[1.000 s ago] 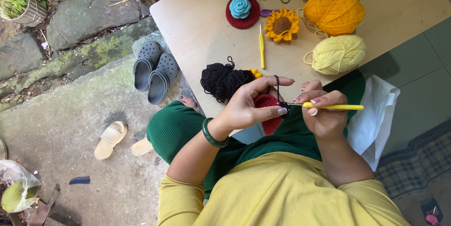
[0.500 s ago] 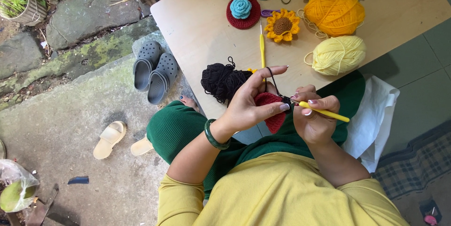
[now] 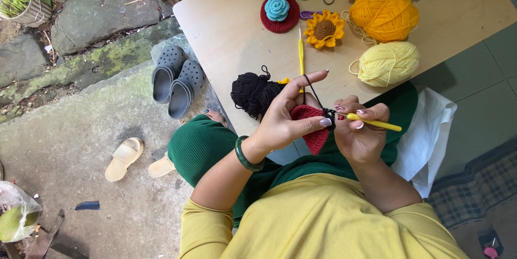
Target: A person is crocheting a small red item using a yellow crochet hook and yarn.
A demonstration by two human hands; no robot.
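Over the lap, at 6 o'clock of the wooden table (image 3: 237, 33): left hand (image 3: 283, 121) pinches red crocheted piece (image 3: 312, 127), right hand (image 3: 361, 135) grips yellow-handled crochet hook (image 3: 374, 123). Best done with black yarn strand (image 3: 312, 89) taut.

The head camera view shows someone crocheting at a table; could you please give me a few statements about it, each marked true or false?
1. The left hand pinches a red crochet piece. True.
2. The right hand holds a blue-handled hook. False: the crochet hook has a yellow handle.
3. A ball of black yarn lies on the table. True.
4. The crocheted sunflower lies in the person's lap. False: it lies on the table beside the orange yarn ball.
5. A pair of grey clogs stands on the ground. True.
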